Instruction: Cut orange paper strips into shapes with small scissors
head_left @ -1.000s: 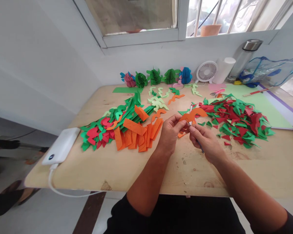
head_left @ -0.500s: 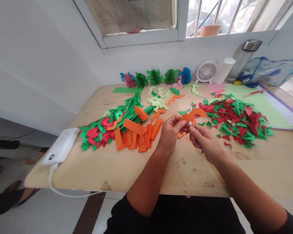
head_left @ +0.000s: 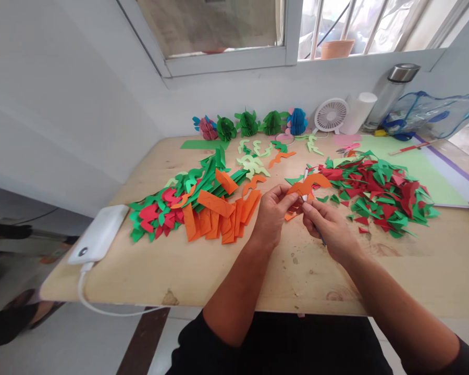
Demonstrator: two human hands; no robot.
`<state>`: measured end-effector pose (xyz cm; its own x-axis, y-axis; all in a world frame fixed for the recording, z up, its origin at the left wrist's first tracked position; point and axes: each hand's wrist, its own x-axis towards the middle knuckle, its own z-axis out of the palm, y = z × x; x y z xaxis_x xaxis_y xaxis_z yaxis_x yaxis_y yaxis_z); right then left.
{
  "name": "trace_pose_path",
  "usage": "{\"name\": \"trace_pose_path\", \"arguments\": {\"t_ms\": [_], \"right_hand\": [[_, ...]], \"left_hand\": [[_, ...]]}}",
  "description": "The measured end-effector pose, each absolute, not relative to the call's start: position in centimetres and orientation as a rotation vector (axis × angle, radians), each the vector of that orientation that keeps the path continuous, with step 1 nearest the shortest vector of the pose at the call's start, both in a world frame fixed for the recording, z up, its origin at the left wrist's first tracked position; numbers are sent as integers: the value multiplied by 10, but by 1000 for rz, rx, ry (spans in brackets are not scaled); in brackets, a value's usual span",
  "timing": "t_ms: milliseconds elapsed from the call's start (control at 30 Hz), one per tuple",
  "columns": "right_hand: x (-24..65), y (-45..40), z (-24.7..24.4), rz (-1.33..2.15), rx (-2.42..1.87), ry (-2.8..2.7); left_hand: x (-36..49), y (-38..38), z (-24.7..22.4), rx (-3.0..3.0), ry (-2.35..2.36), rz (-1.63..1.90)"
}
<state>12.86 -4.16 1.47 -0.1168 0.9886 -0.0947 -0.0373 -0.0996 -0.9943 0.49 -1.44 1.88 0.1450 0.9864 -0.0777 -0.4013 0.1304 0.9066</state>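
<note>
An orange wavy paper cutout (head_left: 313, 181) is pinched between the thumb and fingers of my left hand (head_left: 274, 212). My right hand (head_left: 327, 223) closes around a slim tool with a dark blue handle (head_left: 321, 236); its tip meets the paper's lower edge and is mostly hidden, so its exact kind is unclear. The fingertips of both hands almost touch. Beneath the cutout lies a small orange paper piece (head_left: 290, 215). Left of my hands are folded orange paper strips (head_left: 226, 224), with green strips (head_left: 209, 182) and green and red cutouts (head_left: 150, 213) beyond.
To the right spreads a heap of red and green paper scraps (head_left: 383, 192). Honeycomb paper figures (head_left: 248, 124), a small fan (head_left: 331, 115) and a glass bottle (head_left: 386, 99) line the wall. A white power bank (head_left: 99, 234) with a cable lies at the left edge.
</note>
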Motion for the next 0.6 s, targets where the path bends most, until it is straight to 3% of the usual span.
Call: {"name": "trace_pose_path", "arguments": {"t_ms": [600], "right_hand": [[129,-41,14,1393,-1190,-1211]], "left_hand": [[5,-14,18,883,863,1210]]}}
